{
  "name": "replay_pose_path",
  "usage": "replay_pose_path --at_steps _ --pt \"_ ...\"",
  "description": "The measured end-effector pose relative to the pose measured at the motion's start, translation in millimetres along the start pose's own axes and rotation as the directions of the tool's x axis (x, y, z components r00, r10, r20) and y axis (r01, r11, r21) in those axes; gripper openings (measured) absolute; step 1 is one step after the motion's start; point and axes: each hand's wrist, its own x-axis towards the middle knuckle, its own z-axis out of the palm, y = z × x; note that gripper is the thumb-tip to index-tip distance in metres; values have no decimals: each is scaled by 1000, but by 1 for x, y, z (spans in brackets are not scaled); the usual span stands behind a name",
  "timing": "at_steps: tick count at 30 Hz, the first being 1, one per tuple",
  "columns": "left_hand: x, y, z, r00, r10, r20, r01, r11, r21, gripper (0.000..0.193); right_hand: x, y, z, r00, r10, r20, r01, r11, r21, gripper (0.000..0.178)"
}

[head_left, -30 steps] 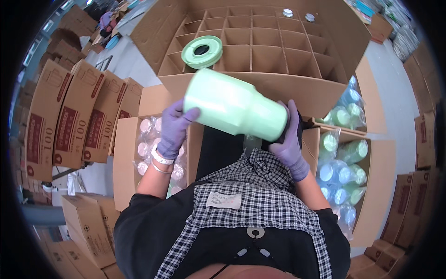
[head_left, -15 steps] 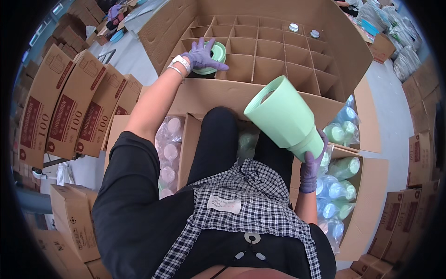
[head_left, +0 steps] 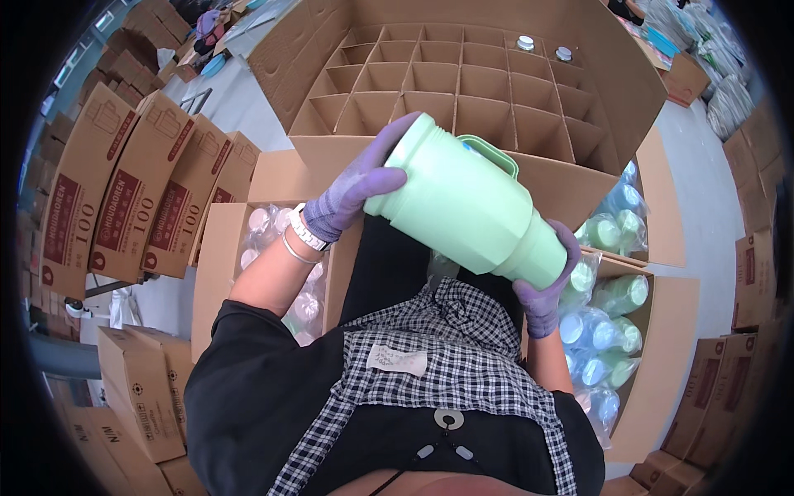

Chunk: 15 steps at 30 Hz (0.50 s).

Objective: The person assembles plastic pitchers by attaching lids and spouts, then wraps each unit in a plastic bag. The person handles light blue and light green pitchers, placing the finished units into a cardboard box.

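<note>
A large mint-green tumbler (head_left: 467, 207) with a side handle (head_left: 496, 157) lies tilted across my lap, its wide end up and to the left. My left hand (head_left: 351, 186), in a purple glove, is closed around the green lid (head_left: 404, 161) at that wide end. The lid sits against the tumbler's mouth. My right hand (head_left: 547, 298), also gloved, grips the narrow base at the lower right. Just beyond stands an open cardboard box (head_left: 571, 186) with a grid of dividers. Two small silver-topped items, a left one (head_left: 526, 43) and a right one (head_left: 564, 54), show at its far right.
An open carton (head_left: 219, 273) of plastic-wrapped pink cups is at my left. At my right, another carton (head_left: 662, 355) holds wrapped blue and green cups. Stacked brown boxes (head_left: 107, 190) line the left side, and more boxes (head_left: 703, 397) stand at the right.
My left hand has lifted the green lid from the divided box and brought it to the tumbler's wide end. The tumbler has turned, so its handle now shows.
</note>
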Motion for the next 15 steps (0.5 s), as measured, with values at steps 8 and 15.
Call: replay_pose_path --at_steps 8,15 --pt "-22 -17 5 996 83 -32 -81 996 44 116 8 -12 1 993 -12 120 24 995 -99 105" --pt "-36 -26 -6 976 217 9 -213 950 228 131 15 -42 10 867 445 224 -485 858 172 108"
